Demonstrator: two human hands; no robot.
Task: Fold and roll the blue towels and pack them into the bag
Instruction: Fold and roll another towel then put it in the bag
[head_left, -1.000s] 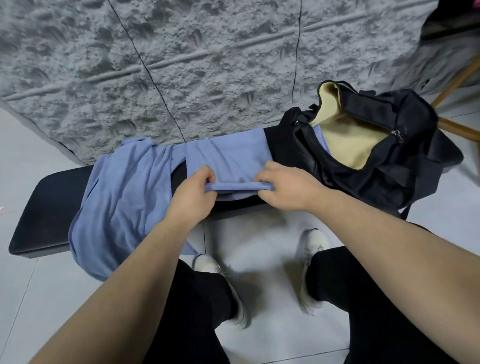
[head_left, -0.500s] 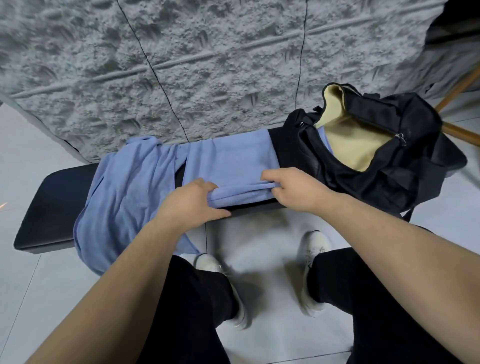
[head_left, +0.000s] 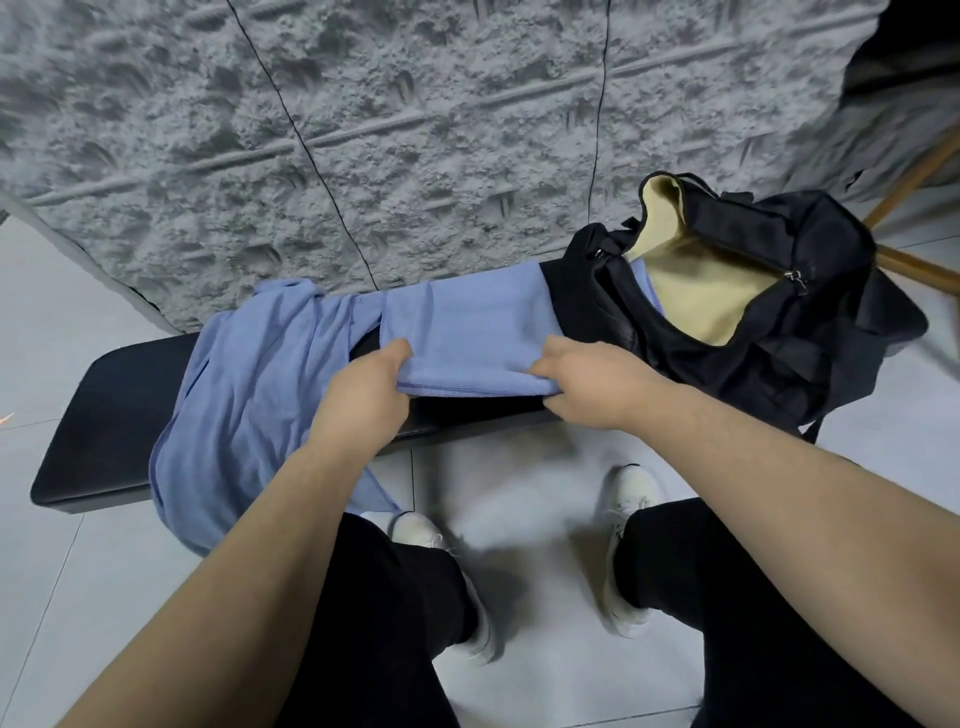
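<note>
A folded blue towel (head_left: 467, 332) lies across the black bench (head_left: 104, 415), its near edge turned over into a thick fold. My left hand (head_left: 369, 389) grips that fold at its left end and my right hand (head_left: 587, 379) grips it at its right end. A second, loose blue towel (head_left: 244, 415) lies crumpled to the left and hangs over the bench's front edge. The black bag (head_left: 779, 312) with a cream lining stands open on the bench's right end. A bit of blue cloth (head_left: 644, 280) shows inside its mouth.
A rough grey wall (head_left: 415, 130) runs right behind the bench. Wooden legs of some furniture (head_left: 914, 265) stand at the far right. My legs and white shoes (head_left: 628, 545) are on the pale tiled floor in front of the bench.
The fold in the towel's near edge has grown thicker and moved farther onto the towel. Both hands have shifted with it toward the wall.
</note>
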